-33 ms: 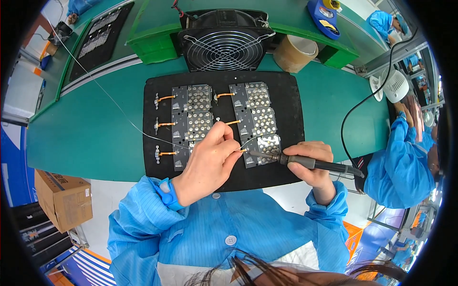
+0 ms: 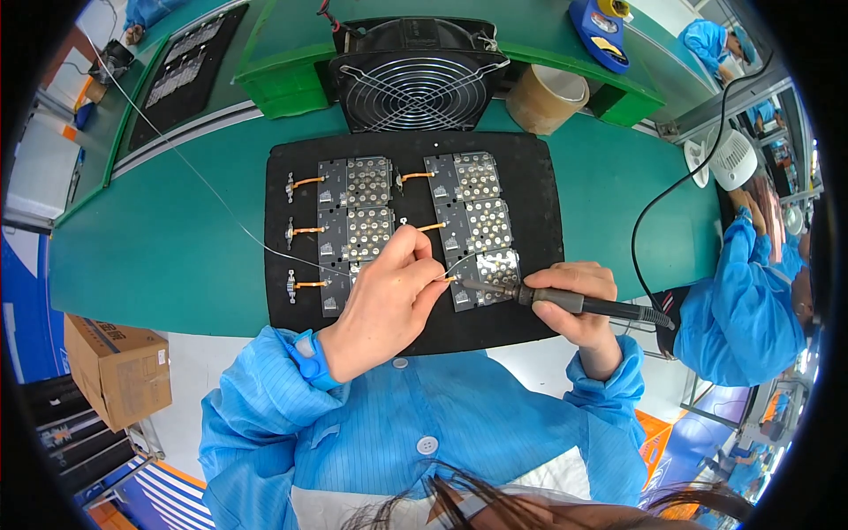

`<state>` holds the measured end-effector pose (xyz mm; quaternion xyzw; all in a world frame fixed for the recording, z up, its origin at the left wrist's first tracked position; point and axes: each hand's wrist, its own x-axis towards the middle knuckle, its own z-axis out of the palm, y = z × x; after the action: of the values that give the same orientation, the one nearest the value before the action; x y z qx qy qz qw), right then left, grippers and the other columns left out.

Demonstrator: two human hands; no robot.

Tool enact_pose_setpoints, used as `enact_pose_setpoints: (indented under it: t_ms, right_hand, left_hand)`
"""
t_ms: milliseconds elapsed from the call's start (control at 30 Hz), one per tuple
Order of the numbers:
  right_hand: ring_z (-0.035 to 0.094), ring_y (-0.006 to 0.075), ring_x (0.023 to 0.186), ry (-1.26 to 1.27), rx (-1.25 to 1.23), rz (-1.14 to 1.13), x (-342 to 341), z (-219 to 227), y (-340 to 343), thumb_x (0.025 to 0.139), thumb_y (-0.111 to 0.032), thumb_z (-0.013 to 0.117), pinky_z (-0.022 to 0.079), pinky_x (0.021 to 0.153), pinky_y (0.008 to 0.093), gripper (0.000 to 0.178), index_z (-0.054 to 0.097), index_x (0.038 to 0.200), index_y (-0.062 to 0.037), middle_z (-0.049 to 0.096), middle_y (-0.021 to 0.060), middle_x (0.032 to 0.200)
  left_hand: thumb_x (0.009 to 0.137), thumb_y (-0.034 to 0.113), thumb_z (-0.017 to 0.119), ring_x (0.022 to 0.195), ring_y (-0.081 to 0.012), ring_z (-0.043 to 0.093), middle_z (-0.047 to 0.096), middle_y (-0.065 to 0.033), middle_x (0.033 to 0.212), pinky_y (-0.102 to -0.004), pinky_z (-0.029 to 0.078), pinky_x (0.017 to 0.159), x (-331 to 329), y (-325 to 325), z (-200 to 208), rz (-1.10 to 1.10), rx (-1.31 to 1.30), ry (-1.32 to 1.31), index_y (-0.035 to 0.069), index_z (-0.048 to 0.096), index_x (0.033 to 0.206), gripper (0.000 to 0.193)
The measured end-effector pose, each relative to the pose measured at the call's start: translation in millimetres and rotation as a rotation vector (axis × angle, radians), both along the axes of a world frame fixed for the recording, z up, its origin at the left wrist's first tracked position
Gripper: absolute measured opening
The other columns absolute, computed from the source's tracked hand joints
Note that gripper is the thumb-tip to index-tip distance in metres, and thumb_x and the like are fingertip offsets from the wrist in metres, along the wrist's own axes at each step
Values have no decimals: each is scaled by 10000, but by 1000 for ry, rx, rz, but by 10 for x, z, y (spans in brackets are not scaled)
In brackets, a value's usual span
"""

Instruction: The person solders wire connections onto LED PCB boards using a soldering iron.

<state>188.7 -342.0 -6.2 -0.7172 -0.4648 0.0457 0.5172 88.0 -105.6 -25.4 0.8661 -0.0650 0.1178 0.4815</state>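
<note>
My right hand [image 2: 579, 305] is closed round a soldering iron [image 2: 609, 308], its tip pointing left over the front board of the right column. My left hand [image 2: 389, 296] pinches a thin solder wire [image 2: 231, 212], which runs in from the upper left; its free end curves over the same circuit board [image 2: 496, 263]. An orange flex cable [image 2: 452, 279] shows at that board's left edge, beside my left fingertips. Several similar boards [image 2: 369, 181] lie in two columns on a black mat [image 2: 530, 177]. My left hand partly covers the front board of the left column.
A fan [image 2: 420, 93] with a wire guard stands behind the mat, beside a tape roll [image 2: 539, 99]. Farther back is a blue iron stand [image 2: 601, 40]. The iron's black cable [image 2: 638, 238] loops at right, near a co-worker's blue sleeve [image 2: 738, 300]. A cardboard box [image 2: 119, 367] sits lower left.
</note>
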Motion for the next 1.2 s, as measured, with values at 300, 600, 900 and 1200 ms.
enact_pose_setpoints:
  t_ms: [300, 600, 900, 1200]
  right_hand:
    - [640, 205, 556, 2, 0, 8, 3, 11, 5, 724, -113, 743, 468, 490, 266, 237, 686, 901, 34, 651, 109, 659]
    - [637, 202, 556, 2, 57, -51, 63, 45, -68, 721, -128, 725, 465, 490, 270, 239, 685, 886, 39, 655, 119, 670]
    - [597, 145, 591, 66, 116, -344, 184, 58, -190, 737, -190, 720, 454, 556, 248, 290, 691, 902, 46, 659, 80, 731]
    - [586, 97, 645, 102, 349, -491, 541, 117, -72, 864, -55, 639, 457, 589, 195, 293, 627, 1141, 41, 649, 82, 810]
  left_hand:
    - [739, -33, 724, 615, -142, 500, 474, -74, 890, -281, 408, 535, -6, 3, 4, 2, 1, 4, -14, 640, 833, 128]
    - [775, -36, 676, 657, -229, 565, 456, -110, 909, -349, 456, 578, -9, 2, 74, -20, 1, 50, -40, 587, 805, 94]
    - [785, -26, 672, 638, -222, 546, 443, -111, 894, -343, 448, 579, -14, 19, 71, -29, -35, 35, -39, 589, 805, 87]
    - [773, -20, 702, 616, -130, 501, 473, -79, 932, -269, 409, 551, -189, 116, 115, 22, 6, -7, -17, 643, 847, 96]
